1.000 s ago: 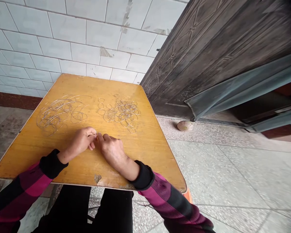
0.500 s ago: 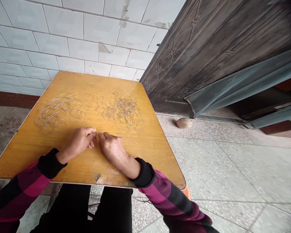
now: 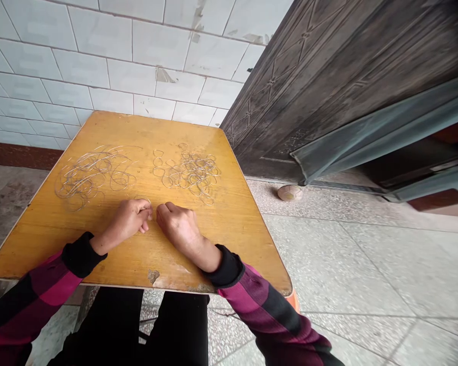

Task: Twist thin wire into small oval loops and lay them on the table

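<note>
Over the near middle of the table, my left hand [image 3: 132, 216] is closed in a pinch on a thin piece of wire [image 3: 149, 201], whose curved end shows above the fingertips. My right hand [image 3: 179, 223] is beside it, a small gap to the right, fingers curled together; whatever is between them is hidden. Beyond my left hand lies a loose heap of curved wires [image 3: 99, 170]. Past my right hand is a tangled pile of wires bent into loops [image 3: 196, 170].
The yellow wooden table [image 3: 232, 234] has a chipped near edge. A white tiled wall [image 3: 110, 40] stands behind it. To the right are a dark carved door [image 3: 286, 96], a grey-green curtain [image 3: 366, 137] and a pale ball [image 3: 290, 192] on the floor.
My right hand has moved slightly right, widening the gap between the hands. My left hand keeps its pinch in nearly the same place.
</note>
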`<control>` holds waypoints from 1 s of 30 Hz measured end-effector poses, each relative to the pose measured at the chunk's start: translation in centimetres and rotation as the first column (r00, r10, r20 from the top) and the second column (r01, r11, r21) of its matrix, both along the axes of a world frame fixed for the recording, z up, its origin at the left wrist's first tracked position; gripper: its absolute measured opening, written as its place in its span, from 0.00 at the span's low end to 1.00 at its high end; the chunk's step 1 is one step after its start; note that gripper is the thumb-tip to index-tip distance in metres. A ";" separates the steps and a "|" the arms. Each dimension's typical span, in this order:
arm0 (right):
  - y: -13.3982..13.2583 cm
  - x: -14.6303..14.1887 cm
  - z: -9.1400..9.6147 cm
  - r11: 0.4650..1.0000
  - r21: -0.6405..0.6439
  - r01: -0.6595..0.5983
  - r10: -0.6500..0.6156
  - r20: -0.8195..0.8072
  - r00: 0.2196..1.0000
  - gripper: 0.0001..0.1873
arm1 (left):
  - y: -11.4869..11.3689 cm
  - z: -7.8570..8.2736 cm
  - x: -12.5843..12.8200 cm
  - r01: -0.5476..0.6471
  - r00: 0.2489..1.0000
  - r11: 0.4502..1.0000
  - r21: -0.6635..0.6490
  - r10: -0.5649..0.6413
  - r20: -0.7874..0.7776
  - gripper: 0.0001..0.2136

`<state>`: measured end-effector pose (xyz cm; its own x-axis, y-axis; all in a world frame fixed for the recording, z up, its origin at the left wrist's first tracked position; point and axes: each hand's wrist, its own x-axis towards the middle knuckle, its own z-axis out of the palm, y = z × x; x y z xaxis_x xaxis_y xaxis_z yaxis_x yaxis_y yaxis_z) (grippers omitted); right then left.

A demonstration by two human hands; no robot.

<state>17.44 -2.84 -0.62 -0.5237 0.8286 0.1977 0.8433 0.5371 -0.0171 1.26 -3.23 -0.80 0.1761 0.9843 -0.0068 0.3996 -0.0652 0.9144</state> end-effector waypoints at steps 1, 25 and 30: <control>0.0 0.0 0.0 1.000 0.008 -0.001 0.001 0.000 1.000 0.15 | 0.0 0.1 0.0 -0.003 1.000 1.000 0.003 0.003 -0.001 0.10; 0.3 0.1 1.3 0.994 0.101 -0.042 0.036 0.056 0.998 0.13 | 0.1 0.1 0.8 -0.069 0.986 0.994 -0.081 0.080 0.144 0.09; 0.6 0.6 1.2 0.981 0.158 -0.115 0.112 0.027 0.993 0.13 | 0.2 -0.2 0.6 -0.074 0.983 0.995 -0.060 0.083 0.166 0.10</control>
